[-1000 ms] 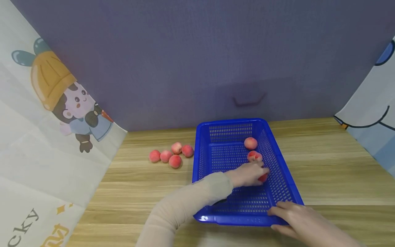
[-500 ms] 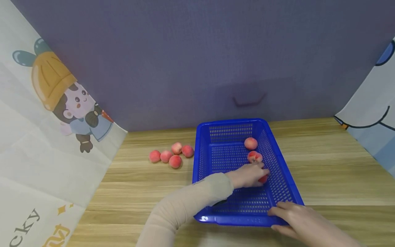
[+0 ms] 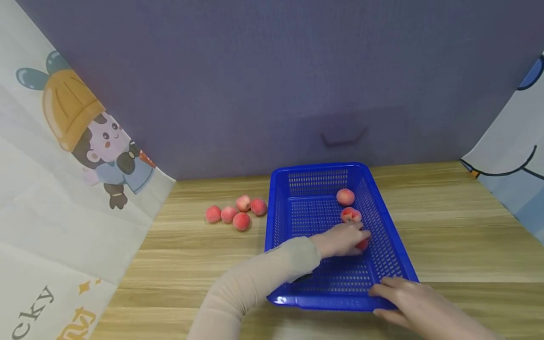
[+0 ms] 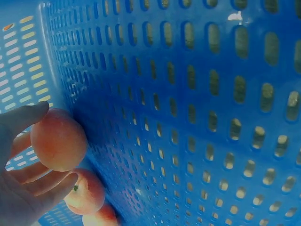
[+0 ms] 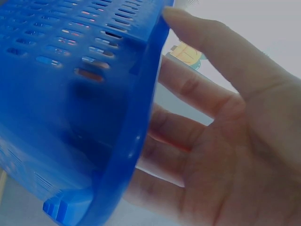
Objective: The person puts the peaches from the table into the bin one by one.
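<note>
My left hand (image 3: 343,240) reaches down inside a blue plastic basket (image 3: 384,222). Its thumb and fingers curve round a peach (image 4: 59,140) by the basket's right wall, most of which the hand hides in the head view. Two more peaches lie in a row beyond it: a nearer peach (image 3: 351,215) with a pale marked top and a farther peach (image 3: 345,197). At the near right corner, my right hand (image 3: 410,302) grips the basket's rim (image 5: 141,108), thumb on one side and fingers on the other.
Left of the basket, several loose peaches (image 3: 241,221) lie clustered on the wood-patterned table (image 3: 170,283). A grey-blue panel (image 3: 238,94) stands along the back. White printed sheets (image 3: 51,198) flank both sides.
</note>
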Demonstrator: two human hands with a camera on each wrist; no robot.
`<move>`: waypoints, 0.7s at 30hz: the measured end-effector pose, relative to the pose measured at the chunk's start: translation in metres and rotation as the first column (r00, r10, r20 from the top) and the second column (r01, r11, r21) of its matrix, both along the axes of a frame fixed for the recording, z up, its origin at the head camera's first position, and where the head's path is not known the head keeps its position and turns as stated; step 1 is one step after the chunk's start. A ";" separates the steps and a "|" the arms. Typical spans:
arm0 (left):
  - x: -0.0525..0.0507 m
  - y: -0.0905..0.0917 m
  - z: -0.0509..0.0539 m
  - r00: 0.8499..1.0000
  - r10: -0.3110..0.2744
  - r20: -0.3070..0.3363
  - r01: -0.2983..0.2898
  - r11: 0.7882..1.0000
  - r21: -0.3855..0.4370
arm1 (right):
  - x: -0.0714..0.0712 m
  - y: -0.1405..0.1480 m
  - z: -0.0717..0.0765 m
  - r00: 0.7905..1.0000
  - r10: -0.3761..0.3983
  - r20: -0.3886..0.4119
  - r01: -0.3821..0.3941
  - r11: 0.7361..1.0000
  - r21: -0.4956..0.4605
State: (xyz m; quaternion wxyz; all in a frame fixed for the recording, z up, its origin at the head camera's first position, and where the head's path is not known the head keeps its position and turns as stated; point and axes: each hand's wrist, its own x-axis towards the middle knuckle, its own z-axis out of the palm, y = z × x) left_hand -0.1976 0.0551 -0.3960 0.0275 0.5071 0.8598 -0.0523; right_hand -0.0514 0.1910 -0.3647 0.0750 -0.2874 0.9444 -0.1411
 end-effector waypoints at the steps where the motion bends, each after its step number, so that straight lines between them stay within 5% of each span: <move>1: 0.000 0.000 0.000 1.000 -0.004 -0.004 0.004 1.000 0.002 | 0.000 0.000 0.000 1.000 -0.001 -0.001 0.001 1.000 0.001; 8: -0.002 -0.001 0.009 0.998 -0.025 -0.051 0.025 1.000 -0.006 | -0.001 -0.001 0.001 1.000 0.001 -0.013 -0.001 1.000 -0.002; 15: -0.004 -0.002 0.022 1.000 0.016 0.020 -0.016 1.000 0.001 | -0.002 -0.001 0.002 1.000 -0.007 0.010 0.007 1.000 0.003; 21: -0.004 -0.005 0.036 0.997 0.058 0.050 -0.059 0.998 0.017 | -0.001 0.000 0.000 0.999 0.016 -0.052 -0.017 1.000 -0.003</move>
